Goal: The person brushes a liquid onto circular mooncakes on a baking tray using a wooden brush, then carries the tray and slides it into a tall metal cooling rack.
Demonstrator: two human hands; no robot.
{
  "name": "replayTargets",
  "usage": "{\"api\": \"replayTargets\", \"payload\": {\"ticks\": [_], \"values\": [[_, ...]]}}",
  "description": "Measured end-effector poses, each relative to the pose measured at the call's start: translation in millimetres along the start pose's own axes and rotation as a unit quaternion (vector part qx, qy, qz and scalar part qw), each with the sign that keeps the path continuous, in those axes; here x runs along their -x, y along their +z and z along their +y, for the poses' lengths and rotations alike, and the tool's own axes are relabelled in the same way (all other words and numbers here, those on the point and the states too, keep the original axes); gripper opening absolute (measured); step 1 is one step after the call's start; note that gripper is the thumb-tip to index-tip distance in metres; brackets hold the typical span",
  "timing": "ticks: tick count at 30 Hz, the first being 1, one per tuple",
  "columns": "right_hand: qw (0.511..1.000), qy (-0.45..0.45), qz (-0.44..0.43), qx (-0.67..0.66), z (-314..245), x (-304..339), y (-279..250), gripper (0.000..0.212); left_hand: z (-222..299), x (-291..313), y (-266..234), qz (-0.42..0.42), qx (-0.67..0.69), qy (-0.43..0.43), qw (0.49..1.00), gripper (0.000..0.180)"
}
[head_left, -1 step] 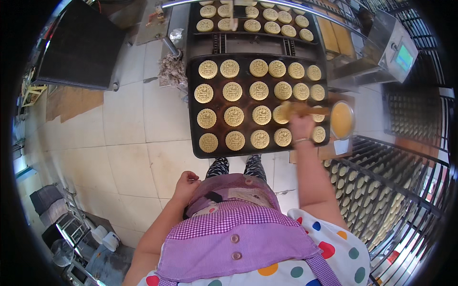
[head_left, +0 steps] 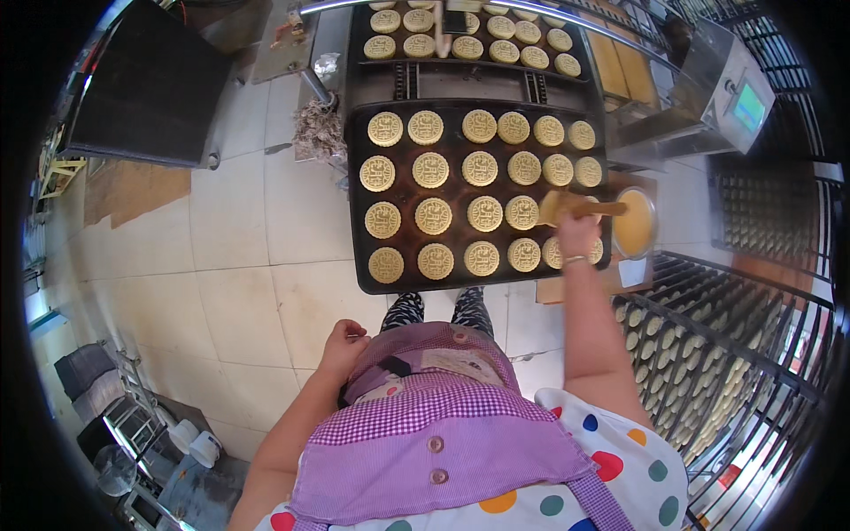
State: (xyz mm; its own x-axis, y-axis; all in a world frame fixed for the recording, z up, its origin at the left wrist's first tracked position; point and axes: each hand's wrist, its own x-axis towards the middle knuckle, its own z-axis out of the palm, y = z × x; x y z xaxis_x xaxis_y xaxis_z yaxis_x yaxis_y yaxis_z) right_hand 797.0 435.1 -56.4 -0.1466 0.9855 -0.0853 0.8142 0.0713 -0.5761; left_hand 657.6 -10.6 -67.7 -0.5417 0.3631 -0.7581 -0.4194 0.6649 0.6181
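Note:
My right hand (head_left: 579, 232) grips the wooden handle of a pastry brush (head_left: 613, 209). Its wide yellow head rests over a round cake in the second row from the near edge, mostly covering it. Rows of round, pale yellow mooncakes (head_left: 484, 213) with stamped tops lie on a dark baking tray (head_left: 406, 196). To the tray's right stands a bowl of yellow liquid (head_left: 632, 230), with the handle's end reaching over its rim. Held low beside the purple apron (head_left: 443, 403), my left hand (head_left: 346, 343) has its fingers curled in, with nothing visible in them.
Beyond lies a second tray of mooncakes (head_left: 501, 51), with a blurred skin-toned shape and a small dark rectangle above it. A machine with a lit screen (head_left: 749, 105) is at far right. Nearer right, a dark rack (head_left: 735, 354) holds many cakes. A dark cabinet (head_left: 146, 84) stands left.
My right hand and the brush have moved a little to the right, from one mooncake to the neighbouring one. The skin-toned shape over the far tray has shifted slightly. My left hand stays put.

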Motion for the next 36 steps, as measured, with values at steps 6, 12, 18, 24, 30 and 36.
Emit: {"api": "replayTargets", "payload": {"ticks": [6,12,18,24,30,36], "values": [[0.996,-0.078,0.006,-0.029,29,1,7,0.034,-2,2,-5,-0.004,-0.042,0.005,0.999,0.031],[0.934,-0.213,-0.213,-0.193,-47,194,74,0.025,21,-6,9,-0.032,-0.051,0.043,0.997,0.03],[0.988,-0.078,-0.133,0.009,23,126,32,0.039,18,-12,16,-0.03,-0.056,0.034,0.997,0.031],[0.999,-0.027,-0.013,-0.034,100,44,-36,0.029,17,-10,15,-0.032,-0.088,0.012,0.995,0.032],[0.954,-0.144,-0.174,-0.196,8,130,2,0.03,45,-15,37,-0.038,-0.065,0.018,0.997,0.031],[0.984,0.019,-0.038,-0.17,175,11,-18,0.029,52,-21,59,-0.037,-0.05,0.023,0.998,0.03]]}}
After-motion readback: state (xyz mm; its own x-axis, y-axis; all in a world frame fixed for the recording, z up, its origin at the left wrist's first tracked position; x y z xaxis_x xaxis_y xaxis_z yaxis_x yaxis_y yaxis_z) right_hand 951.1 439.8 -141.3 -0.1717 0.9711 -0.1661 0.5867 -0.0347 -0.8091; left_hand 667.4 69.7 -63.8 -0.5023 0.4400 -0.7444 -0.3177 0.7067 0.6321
